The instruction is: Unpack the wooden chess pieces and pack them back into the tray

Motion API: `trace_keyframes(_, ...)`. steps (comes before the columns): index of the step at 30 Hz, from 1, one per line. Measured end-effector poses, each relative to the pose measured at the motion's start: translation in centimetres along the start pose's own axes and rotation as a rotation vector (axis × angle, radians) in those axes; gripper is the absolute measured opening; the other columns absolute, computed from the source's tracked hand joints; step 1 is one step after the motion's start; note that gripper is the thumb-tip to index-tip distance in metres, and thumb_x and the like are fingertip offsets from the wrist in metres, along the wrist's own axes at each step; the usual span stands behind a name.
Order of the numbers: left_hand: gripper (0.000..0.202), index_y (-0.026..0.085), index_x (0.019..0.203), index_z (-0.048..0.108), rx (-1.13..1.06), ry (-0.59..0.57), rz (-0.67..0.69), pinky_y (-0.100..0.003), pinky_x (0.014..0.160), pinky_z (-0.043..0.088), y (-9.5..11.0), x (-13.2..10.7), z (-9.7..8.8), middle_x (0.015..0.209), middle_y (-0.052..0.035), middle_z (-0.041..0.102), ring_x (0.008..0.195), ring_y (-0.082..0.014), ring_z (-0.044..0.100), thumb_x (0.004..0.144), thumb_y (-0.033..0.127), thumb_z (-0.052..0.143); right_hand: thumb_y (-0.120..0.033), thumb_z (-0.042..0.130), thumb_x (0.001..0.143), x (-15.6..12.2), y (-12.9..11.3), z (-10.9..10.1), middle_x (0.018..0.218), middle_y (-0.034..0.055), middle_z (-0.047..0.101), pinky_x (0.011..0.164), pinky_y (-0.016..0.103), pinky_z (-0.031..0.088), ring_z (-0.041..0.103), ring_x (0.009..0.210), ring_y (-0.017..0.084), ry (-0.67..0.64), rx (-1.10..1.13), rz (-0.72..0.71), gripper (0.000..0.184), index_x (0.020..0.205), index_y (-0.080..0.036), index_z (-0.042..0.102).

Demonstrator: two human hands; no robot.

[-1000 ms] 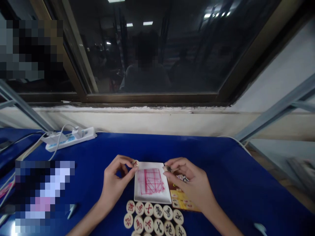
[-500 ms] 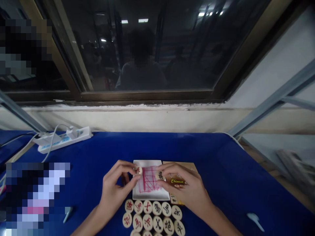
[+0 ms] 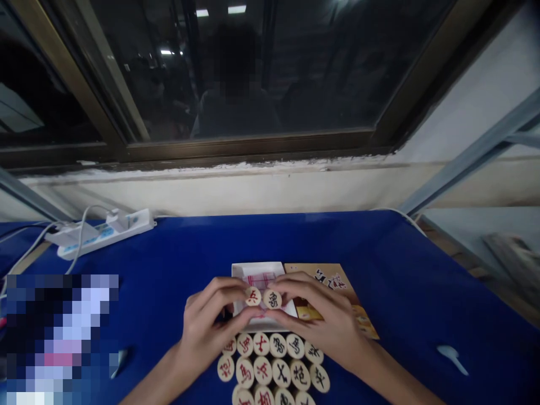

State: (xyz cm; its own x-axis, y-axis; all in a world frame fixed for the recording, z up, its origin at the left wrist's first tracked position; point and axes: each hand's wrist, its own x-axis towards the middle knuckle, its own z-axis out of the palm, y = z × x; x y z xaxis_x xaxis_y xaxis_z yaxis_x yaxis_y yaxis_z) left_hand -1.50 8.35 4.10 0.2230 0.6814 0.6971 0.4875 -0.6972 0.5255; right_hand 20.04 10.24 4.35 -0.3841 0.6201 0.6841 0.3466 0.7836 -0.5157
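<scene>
My left hand (image 3: 208, 329) pinches a round wooden chess piece with a red character (image 3: 252, 296). My right hand (image 3: 324, 320) pinches a like piece with a black character (image 3: 273, 298). The two pieces are held side by side, nearly touching, above a white folded sheet with a red grid (image 3: 258, 277). Just below my hands lie several more wooden chess pieces (image 3: 274, 365) in rows on the blue table (image 3: 379, 270).
A tan box lid with printed lettering (image 3: 333, 284) lies right of the white sheet. A white power strip with cables (image 3: 101, 230) sits at the far left. Small pale blue bits (image 3: 452, 357) lie on the cloth. A window and wall stand behind the table.
Both hands have brought their pieces together from either side of the white sheet to its middle. The view has tilted down a little.
</scene>
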Motion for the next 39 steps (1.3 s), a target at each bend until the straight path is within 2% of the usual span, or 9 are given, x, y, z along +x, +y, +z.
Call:
trace_keyframes(5,0.010,0.020,0.098,0.065,-0.025,-0.023,0.006,-0.021,0.063,0.055,0.1,0.1,0.1,0.096,-0.0027,0.070,0.076,-0.0107,0.067,0.092,0.026,0.070,-0.019,0.070,0.089,-0.2,0.1,0.1,0.100,0.0050,0.067,0.078,0.022,0.059,0.067,0.092,0.012,-0.010,0.036,0.002,0.026,0.113,-0.020,0.060)
trace_keyframes(10,0.008,0.019,0.096,0.065,-0.032,-0.016,0.003,-0.020,0.064,0.054,0.1,0.0,0.1,0.097,-0.0027,0.069,0.079,-0.0103,0.067,0.091,0.022,0.071,-0.024,0.068,0.092,-0.5,0.3,0.2,0.101,0.0039,0.069,0.082,0.023,0.059,0.068,0.094,0.013,-0.020,0.072,0.000,0.023,0.113,-0.022,0.060)
trace_keyframes(14,0.009,0.019,0.095,0.064,-0.068,-0.020,-0.024,-0.021,0.059,0.051,0.5,0.0,0.1,0.097,-0.0022,0.069,0.073,-0.0091,0.064,0.090,0.021,0.072,-0.026,0.066,0.093,-0.3,0.2,0.3,0.102,0.0038,0.069,0.082,0.022,0.058,0.069,0.094,0.012,-0.038,0.077,0.000,0.022,0.113,-0.022,0.060)
trace_keyframes(18,0.010,0.021,0.096,0.063,-0.070,-0.085,-0.063,-0.021,0.057,0.049,0.9,0.3,-0.5,0.100,-0.0020,0.068,0.069,-0.0080,0.062,0.090,0.016,0.070,-0.025,0.066,0.093,0.1,0.5,-0.3,0.102,0.0043,0.069,0.079,0.023,0.058,0.068,0.092,0.012,-0.079,0.054,-0.021,0.020,0.113,-0.021,0.061)
trace_keyframes(22,0.010,0.022,0.100,0.062,0.020,-0.161,-0.109,-0.023,0.065,0.051,0.5,0.0,-1.8,0.099,-0.0017,0.070,0.082,-0.0120,0.065,0.093,0.016,0.066,-0.020,0.068,0.090,-0.3,0.8,-1.8,0.099,0.0032,0.069,0.081,0.027,0.057,0.067,0.096,0.014,-0.079,-0.057,0.016,0.020,0.109,-0.022,0.062)
trace_keyframes(27,0.009,0.023,0.098,0.062,0.189,-0.288,-0.041,-0.034,0.085,0.052,-0.6,-1.2,-2.4,0.098,-0.0009,0.072,0.099,-0.0188,0.063,0.092,0.017,0.064,-0.019,0.062,0.093,-2.0,0.5,-2.2,0.097,0.0017,0.070,0.087,0.033,0.053,0.064,0.099,0.016,-0.164,-0.148,0.050,0.010,0.102,-0.024,0.063)
trace_keyframes(32,0.008,0.024,0.100,0.064,0.243,-0.368,-0.059,-0.039,0.086,0.051,-0.9,-1.7,-2.2,0.101,-0.0030,0.072,0.108,-0.0237,0.061,0.093,0.021,0.061,-0.026,0.057,0.097,-2.8,0.4,-1.6,0.099,0.0017,0.070,0.090,0.036,0.049,0.061,0.104,0.018,-0.210,-0.178,0.064,0.011,0.104,-0.025,0.065)
trace_keyframes(35,0.013,0.023,0.103,0.066,0.320,-0.359,-0.035,-0.041,0.087,0.052,-0.7,-1.8,-2.3,0.112,-0.0068,0.069,0.115,-0.0270,0.058,0.092,0.022,0.059,-0.027,0.056,0.096,-2.5,0.2,-1.6,0.098,0.0012,0.069,0.089,0.038,0.049,0.061,0.102,0.019,-0.215,-0.220,0.070,0.010,0.101,-0.025,0.065)
trace_keyframes(39,0.024,0.024,0.114,0.067,0.402,-0.386,0.014,-0.047,0.092,0.052,-0.5,-1.7,-2.5,0.134,-0.0099,0.060,0.131,-0.0321,0.048,0.092,0.023,0.058,-0.018,0.051,0.097,-2.1,-0.3,-1.5,0.100,0.0007,0.070,0.091,0.039,0.049,0.062,0.102,0.019,-0.314,-0.288,0.042,0.016,0.103,-0.025,0.063)
